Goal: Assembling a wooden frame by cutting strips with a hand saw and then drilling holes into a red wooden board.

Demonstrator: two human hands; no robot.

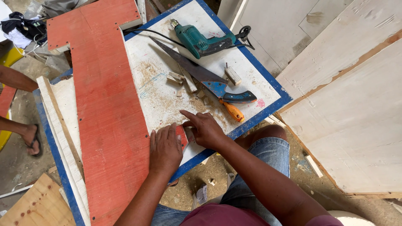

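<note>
A long red plywood board (104,109) lies across a white worktop with a blue rim (256,120). My left hand (165,149) rests flat on the board's near right edge, fingers together, pressing down. My right hand (204,128) is just right of it, index finger stretched over the sawdust, thumb and fingers pinching a small red tab (181,136) that sticks out from the board between both hands. A hand saw (217,87) with a blue and black handle lies just beyond my right hand. My bent knee in jeans (268,146) is by the table edge.
On the worktop are a green electric drill (201,42) with its cord, an orange-handled screwdriver (233,111), small wood offcuts (232,76) and sawdust. White panels (347,104) lean at the right. Pale strips (58,138) lie left of the board. Another person's sandalled foot (32,140) stands at far left.
</note>
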